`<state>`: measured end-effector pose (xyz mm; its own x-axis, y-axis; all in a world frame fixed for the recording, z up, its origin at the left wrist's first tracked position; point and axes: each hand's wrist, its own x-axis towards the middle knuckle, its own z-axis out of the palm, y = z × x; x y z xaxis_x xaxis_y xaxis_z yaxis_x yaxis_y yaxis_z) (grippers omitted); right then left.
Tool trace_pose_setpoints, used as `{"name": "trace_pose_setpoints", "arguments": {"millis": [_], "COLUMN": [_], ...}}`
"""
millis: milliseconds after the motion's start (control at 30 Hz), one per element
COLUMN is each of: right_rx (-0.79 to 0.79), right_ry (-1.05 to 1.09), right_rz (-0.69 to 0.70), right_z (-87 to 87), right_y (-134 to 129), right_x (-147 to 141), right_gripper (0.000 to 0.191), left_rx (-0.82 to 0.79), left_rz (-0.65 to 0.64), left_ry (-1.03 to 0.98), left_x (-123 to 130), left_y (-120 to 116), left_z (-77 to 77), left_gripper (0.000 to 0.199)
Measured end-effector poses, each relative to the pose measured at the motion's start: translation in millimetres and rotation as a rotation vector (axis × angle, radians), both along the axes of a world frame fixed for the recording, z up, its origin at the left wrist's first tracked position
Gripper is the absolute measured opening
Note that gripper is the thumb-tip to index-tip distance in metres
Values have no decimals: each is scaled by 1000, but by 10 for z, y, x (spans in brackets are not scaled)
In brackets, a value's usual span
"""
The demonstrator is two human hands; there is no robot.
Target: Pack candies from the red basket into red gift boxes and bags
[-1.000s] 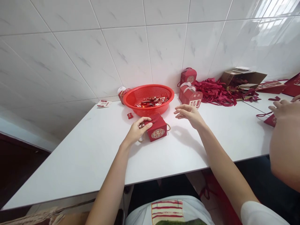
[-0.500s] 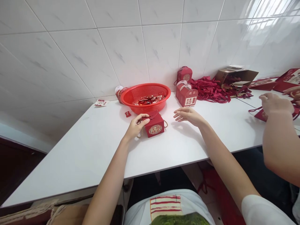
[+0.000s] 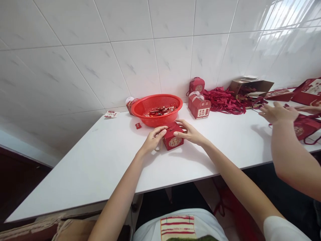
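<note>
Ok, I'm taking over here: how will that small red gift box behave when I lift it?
The red gift box looks like folded card, so probably light and fairly stiff, though a hard squeeze could dent it. Its rope handle looks floppy and would likely swing. On the smooth white table, a push might slide it.
</note>
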<state>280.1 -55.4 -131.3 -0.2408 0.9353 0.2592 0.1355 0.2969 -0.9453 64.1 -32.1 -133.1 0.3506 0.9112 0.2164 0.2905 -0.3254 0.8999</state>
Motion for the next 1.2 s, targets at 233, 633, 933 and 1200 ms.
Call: {"name": "trace_pose_setpoints", "arguments": {"millis": [233,633,933,1200], "right_rx": [51,195,1,53], "right_ry": [-53,-595,-923,-863], "right_rz": [-70,-306,-424,-543], "right_z": [-12,210,508,416], "right_y": [24,-187,-339,10], "right_x": [-8,-226,-304,-85], "right_gripper": [59,60,47,45], "left_rx": [-111,-25,-156,-146], "left_rz": [-113,-262,-254,-219], "left_ry": [90,297,169,144], "left_x": [-170,-80,-192,-287], "left_y": [-44,-75,-71,-14], "left_z": [151,295,309,352], "left_gripper": [68,82,88,69]}}
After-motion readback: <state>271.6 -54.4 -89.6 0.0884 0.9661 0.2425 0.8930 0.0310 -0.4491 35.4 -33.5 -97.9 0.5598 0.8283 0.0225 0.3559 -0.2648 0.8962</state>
